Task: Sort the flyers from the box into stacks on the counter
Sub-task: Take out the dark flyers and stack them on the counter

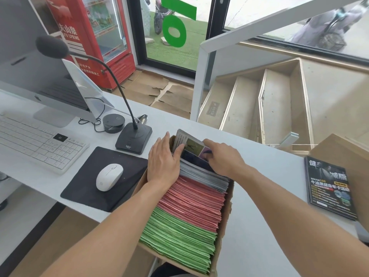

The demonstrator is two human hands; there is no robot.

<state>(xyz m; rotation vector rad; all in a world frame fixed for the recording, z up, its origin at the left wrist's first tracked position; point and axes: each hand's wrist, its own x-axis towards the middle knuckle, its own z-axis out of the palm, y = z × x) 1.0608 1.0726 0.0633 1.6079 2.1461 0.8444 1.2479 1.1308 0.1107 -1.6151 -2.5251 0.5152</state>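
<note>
A cardboard box [226,214] stands on the white counter [259,226], packed with upright flyers: green ones [177,238] nearest me, pink ones [193,200] behind them, then dark glossy ones [203,174] at the far end. My left hand [163,162] lies flat against the box's far left side, with its fingers reaching in among the glossy flyers. My right hand [223,156] pinches the tops of the rearmost glossy flyers [189,142] and tips them back. A stack of dark glossy flyers [329,188] lies on the counter at the right.
Left of the box lie a black mouse pad [85,188] with a white mouse [109,176], a desk microphone [133,140], a white keyboard [36,144] and a monitor [30,72]. A brown box [347,154] sits at the far right. Stairs drop behind the counter.
</note>
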